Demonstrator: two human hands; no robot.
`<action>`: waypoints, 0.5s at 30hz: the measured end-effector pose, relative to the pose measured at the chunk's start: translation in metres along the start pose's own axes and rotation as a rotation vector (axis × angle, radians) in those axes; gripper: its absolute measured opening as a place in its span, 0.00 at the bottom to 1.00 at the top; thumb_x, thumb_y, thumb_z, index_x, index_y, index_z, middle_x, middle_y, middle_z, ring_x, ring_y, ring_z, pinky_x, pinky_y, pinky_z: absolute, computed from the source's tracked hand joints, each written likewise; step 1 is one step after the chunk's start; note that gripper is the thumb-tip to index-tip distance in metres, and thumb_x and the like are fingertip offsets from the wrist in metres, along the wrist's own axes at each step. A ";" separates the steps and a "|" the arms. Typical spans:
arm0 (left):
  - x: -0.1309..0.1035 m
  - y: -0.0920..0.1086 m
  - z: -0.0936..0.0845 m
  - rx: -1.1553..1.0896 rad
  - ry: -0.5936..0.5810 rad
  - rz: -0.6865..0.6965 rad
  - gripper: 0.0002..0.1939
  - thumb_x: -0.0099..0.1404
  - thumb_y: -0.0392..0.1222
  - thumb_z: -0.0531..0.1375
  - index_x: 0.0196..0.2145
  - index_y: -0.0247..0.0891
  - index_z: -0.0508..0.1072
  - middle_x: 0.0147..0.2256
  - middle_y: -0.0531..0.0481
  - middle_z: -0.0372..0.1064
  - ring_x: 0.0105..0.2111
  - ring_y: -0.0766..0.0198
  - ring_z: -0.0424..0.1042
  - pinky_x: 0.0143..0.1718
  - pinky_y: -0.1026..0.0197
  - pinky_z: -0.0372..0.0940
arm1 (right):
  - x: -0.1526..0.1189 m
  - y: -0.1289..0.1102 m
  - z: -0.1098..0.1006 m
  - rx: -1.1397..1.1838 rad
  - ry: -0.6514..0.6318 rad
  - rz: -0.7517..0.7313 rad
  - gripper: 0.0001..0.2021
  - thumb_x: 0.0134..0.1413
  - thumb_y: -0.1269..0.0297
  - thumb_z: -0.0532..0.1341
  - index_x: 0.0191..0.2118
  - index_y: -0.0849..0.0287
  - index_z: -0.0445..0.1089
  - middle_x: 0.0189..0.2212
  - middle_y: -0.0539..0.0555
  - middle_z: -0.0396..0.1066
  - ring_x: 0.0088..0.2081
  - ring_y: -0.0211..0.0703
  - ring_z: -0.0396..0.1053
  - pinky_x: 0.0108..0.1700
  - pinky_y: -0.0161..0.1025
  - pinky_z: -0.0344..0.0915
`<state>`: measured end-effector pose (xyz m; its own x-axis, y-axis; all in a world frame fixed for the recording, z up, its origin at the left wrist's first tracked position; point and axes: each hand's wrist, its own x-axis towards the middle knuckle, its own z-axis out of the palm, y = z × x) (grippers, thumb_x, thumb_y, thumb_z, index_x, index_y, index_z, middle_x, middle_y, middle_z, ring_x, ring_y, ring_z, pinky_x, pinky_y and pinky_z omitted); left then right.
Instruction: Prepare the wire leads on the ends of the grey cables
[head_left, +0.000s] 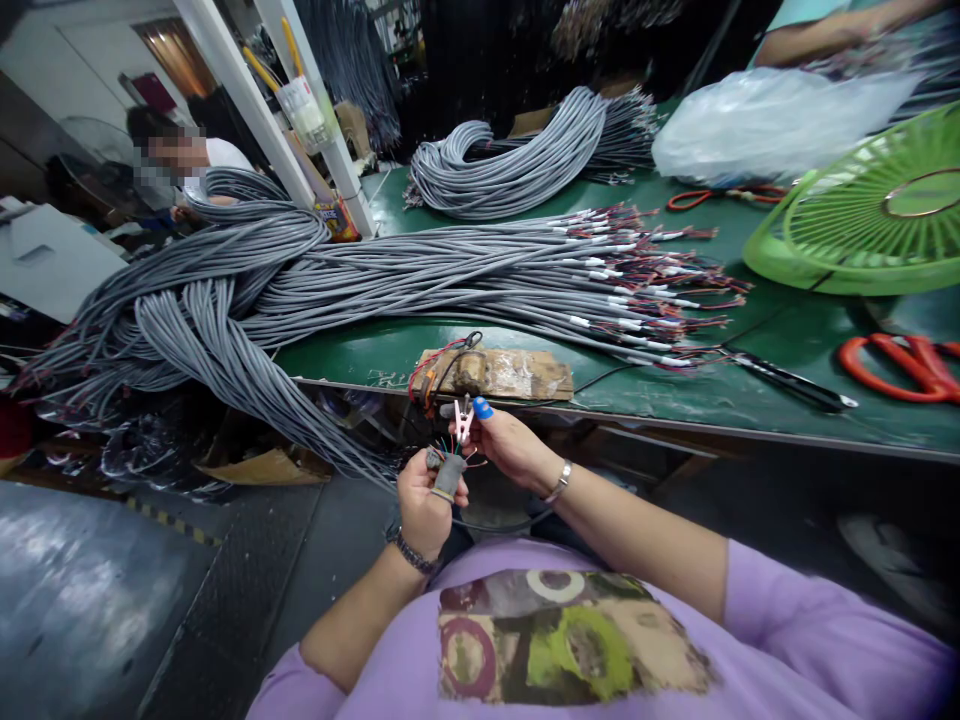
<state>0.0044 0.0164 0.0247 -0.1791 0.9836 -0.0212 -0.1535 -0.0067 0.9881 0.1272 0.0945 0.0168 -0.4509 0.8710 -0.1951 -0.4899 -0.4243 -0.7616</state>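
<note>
My left hand (424, 505) is closed around a short, thick grey cable piece (449, 474), with thin coloured wires fanning out of its upper end. My right hand (514, 450), a blue cover on one fingertip, pinches a pale pinkish clip (463, 421) just above those wires. What lies between the clip's jaws is too small to make out. Right behind the clip, at the bench edge, is a worn wooden block (525, 374) with a taped lump and red and black leads on it.
Long grey cables (420, 270) with stripped ends cover the green bench (660, 405); a bundle hangs over its front edge. To the right are a black-handled tool (787, 382), red-handled scissors (892, 362), a green fan (862, 210) and a plastic bag (772, 125). Other people work at far left and upper right.
</note>
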 end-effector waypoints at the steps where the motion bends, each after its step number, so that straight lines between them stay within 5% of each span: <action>1: 0.001 0.001 0.001 0.006 0.003 -0.002 0.12 0.58 0.47 0.62 0.29 0.35 0.69 0.17 0.57 0.65 0.15 0.73 0.62 0.16 0.72 0.58 | 0.001 0.000 0.000 0.041 -0.022 0.032 0.21 0.48 0.46 0.62 0.32 0.62 0.73 0.26 0.53 0.72 0.26 0.34 0.65 0.27 0.31 0.63; 5: 0.003 0.003 0.005 0.032 0.017 -0.003 0.12 0.58 0.48 0.61 0.28 0.35 0.69 0.17 0.57 0.64 0.15 0.74 0.62 0.16 0.72 0.59 | 0.005 -0.003 0.005 0.214 -0.030 0.131 0.18 0.46 0.49 0.65 0.30 0.62 0.73 0.23 0.51 0.71 0.24 0.33 0.65 0.25 0.31 0.63; 15: 0.004 -0.004 0.004 0.039 0.032 -0.024 0.14 0.57 0.51 0.62 0.27 0.36 0.68 0.17 0.58 0.64 0.14 0.73 0.61 0.16 0.71 0.58 | 0.001 -0.001 0.013 0.292 0.057 0.110 0.17 0.50 0.49 0.63 0.30 0.62 0.71 0.22 0.51 0.71 0.23 0.34 0.66 0.25 0.31 0.63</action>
<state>0.0082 0.0214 0.0211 -0.2074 0.9770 -0.0491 -0.1198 0.0244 0.9925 0.1173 0.0926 0.0250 -0.4749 0.8247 -0.3072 -0.6375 -0.5630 -0.5259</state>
